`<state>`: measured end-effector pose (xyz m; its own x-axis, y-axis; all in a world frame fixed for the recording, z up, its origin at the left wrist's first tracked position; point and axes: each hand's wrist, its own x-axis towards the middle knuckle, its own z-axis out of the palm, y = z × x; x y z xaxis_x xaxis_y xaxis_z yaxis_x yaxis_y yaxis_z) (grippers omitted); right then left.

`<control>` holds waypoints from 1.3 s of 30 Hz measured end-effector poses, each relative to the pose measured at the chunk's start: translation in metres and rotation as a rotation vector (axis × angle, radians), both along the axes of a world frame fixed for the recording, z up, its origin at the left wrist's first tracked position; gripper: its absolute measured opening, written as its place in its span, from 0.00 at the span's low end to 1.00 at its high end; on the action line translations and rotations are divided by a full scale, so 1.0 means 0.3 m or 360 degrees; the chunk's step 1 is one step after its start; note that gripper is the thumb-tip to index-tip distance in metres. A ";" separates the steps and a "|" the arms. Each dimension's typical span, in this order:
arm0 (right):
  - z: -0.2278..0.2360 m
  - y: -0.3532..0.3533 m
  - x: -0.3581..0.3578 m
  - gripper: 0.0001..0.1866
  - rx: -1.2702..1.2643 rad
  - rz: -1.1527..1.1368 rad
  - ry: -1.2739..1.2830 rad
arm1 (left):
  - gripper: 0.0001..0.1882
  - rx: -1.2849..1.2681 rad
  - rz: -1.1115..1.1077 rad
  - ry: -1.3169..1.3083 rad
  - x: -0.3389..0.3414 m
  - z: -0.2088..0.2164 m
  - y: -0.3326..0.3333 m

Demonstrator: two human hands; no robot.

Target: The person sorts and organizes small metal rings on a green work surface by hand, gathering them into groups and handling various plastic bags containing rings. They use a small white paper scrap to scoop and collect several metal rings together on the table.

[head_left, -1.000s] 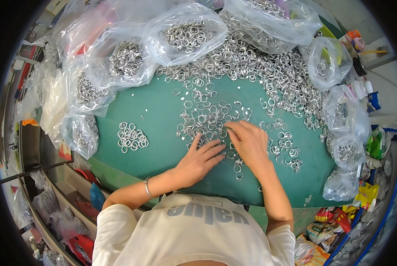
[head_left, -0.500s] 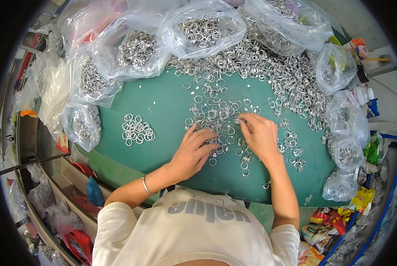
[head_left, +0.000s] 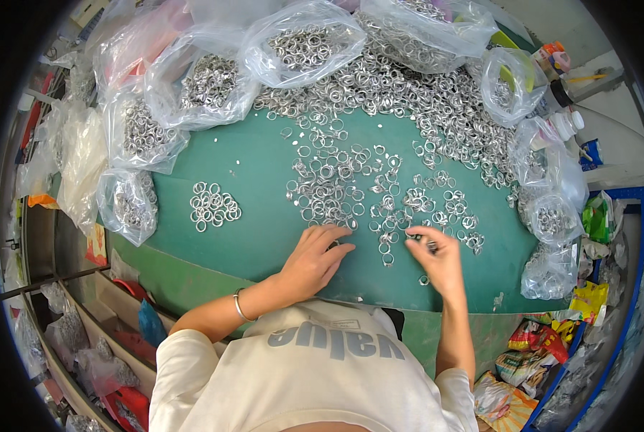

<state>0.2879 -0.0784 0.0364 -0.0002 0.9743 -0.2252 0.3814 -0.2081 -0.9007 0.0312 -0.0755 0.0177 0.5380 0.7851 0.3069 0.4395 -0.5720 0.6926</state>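
Loose silver finger rings lie in a middle heap (head_left: 327,180) on the green tabletop (head_left: 257,173). At the near edge of that heap, my left hand (head_left: 313,261) rests with its fingers bent and slightly apart, and I see nothing held in it. My right hand (head_left: 441,263) is curled to the right, with small metal rings (head_left: 431,247) showing between thumb and fingers. Its fingertips are beside a looser cluster of rings (head_left: 388,216). A small separate group of plain rings (head_left: 214,207) lies off to the left.
A deep bank of rings (head_left: 437,108) lines the far and right sides. Clear plastic bags of rings (head_left: 304,47) stand around the table. Compartments with bags (head_left: 120,317) are at the lower left; colourful packets (head_left: 538,345) and a blue-framed rack (head_left: 628,193) are at the right.
My right hand has drawn nearer to me and curled, and my left hand has slid back from the heap. More rings lie spread right of the middle heap. The view has shifted slightly.
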 end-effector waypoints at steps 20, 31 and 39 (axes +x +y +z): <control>0.016 -0.105 -0.074 0.13 0.0206 0.0161 -0.0864 | 0.22 0.0102 0.0259 0.0332 0.051 -0.033 0.093; -0.048 -0.040 0.201 0.19 0.0204 -0.0645 -0.1633 | 0.29 0.0149 0.0835 0.0540 -0.021 -0.049 0.137; 0.006 -0.010 0.024 0.19 0.0255 0.0015 -0.1263 | 0.31 -0.0207 0.0306 0.0126 0.042 -0.040 0.068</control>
